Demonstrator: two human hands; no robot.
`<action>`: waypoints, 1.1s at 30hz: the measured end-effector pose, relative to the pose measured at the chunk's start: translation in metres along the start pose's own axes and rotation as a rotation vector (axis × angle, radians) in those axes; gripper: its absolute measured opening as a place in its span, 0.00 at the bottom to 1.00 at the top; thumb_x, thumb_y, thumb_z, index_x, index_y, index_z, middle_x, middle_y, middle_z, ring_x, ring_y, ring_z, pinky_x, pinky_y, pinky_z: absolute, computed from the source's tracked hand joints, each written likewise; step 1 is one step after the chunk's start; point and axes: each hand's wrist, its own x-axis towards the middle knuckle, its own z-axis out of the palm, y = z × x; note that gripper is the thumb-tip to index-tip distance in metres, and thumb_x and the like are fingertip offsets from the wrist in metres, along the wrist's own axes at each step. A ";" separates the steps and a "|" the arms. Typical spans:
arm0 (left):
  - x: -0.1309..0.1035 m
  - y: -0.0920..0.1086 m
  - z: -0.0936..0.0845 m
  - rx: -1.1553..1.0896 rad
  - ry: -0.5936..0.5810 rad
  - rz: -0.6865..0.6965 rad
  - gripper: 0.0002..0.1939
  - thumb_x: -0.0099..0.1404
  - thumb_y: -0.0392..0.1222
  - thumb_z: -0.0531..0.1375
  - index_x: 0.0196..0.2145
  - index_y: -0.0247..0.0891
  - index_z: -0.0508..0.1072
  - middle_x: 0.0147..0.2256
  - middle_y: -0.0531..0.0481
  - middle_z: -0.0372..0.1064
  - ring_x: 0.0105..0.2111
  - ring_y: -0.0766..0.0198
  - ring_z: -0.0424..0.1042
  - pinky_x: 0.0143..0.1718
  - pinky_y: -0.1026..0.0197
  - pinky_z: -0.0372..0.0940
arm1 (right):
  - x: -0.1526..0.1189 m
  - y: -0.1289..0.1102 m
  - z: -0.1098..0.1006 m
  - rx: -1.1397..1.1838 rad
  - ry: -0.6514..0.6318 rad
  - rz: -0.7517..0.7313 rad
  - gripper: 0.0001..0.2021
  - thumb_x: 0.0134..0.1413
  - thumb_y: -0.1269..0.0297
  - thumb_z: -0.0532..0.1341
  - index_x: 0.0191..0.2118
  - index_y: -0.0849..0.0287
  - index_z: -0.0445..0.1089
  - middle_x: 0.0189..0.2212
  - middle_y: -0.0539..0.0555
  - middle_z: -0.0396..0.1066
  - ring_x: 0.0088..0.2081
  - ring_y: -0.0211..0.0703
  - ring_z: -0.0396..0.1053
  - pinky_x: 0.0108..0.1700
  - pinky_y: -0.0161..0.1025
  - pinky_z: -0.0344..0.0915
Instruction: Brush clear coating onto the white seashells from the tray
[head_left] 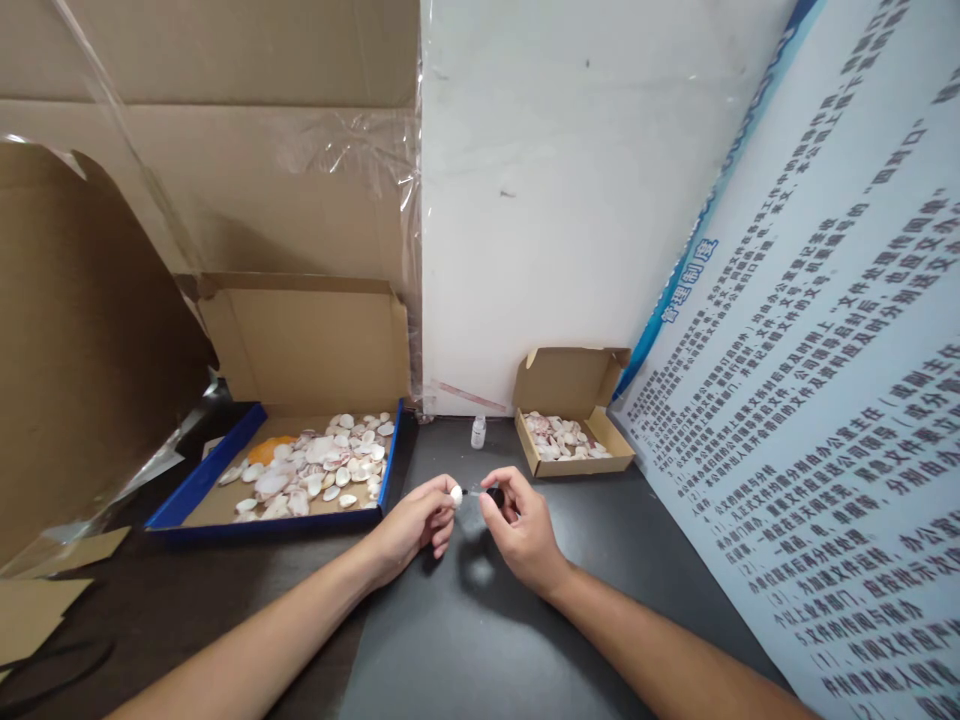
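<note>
My left hand (420, 522) pinches a small white shell (456, 495) between thumb and fingertips. Facing it, my right hand (521, 522) grips a black cap (495, 495) from which a thin brush points left, its dark tip at or very near the shell. Whether the tip touches the shell is too small to tell. Behind the hands, a small white bottle (478, 433) stands upright without a cap on the dark table.
At the left, a blue-edged box (202, 482) holds many shells and something orange. A smaller cardboard box (581, 466) with shells stands at the right. Cardboard walls, a white panel (540, 200) and a printed sheet (840, 400) surround the dark table (450, 640).
</note>
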 end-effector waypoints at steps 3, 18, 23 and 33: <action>0.000 0.001 0.000 0.005 -0.002 -0.006 0.07 0.56 0.40 0.58 0.29 0.39 0.61 0.17 0.62 0.47 0.15 0.73 0.50 0.16 0.70 0.55 | 0.000 -0.002 0.000 0.020 -0.022 -0.012 0.07 0.61 0.62 0.55 0.38 0.59 0.65 0.20 0.43 0.52 0.21 0.34 0.52 0.24 0.33 0.51; -0.001 0.001 0.001 0.010 -0.001 0.000 0.06 0.56 0.39 0.57 0.29 0.39 0.61 0.17 0.62 0.46 0.15 0.73 0.50 0.17 0.70 0.54 | 0.000 -0.005 0.001 -0.044 0.014 -0.017 0.06 0.58 0.63 0.57 0.37 0.59 0.65 0.18 0.42 0.50 0.20 0.34 0.51 0.23 0.32 0.50; -0.001 0.002 0.001 0.012 0.005 -0.003 0.05 0.57 0.39 0.57 0.29 0.39 0.61 0.17 0.63 0.46 0.15 0.73 0.49 0.16 0.70 0.54 | -0.001 -0.007 0.000 -0.021 -0.016 -0.031 0.05 0.59 0.63 0.56 0.36 0.59 0.64 0.19 0.43 0.52 0.20 0.34 0.52 0.23 0.32 0.51; 0.000 0.002 0.002 -0.003 0.018 -0.017 0.02 0.55 0.36 0.52 0.29 0.39 0.61 0.17 0.62 0.46 0.15 0.72 0.49 0.15 0.70 0.55 | -0.001 -0.008 0.000 -0.049 -0.011 -0.030 0.04 0.57 0.64 0.56 0.35 0.58 0.63 0.18 0.42 0.50 0.19 0.34 0.51 0.22 0.32 0.50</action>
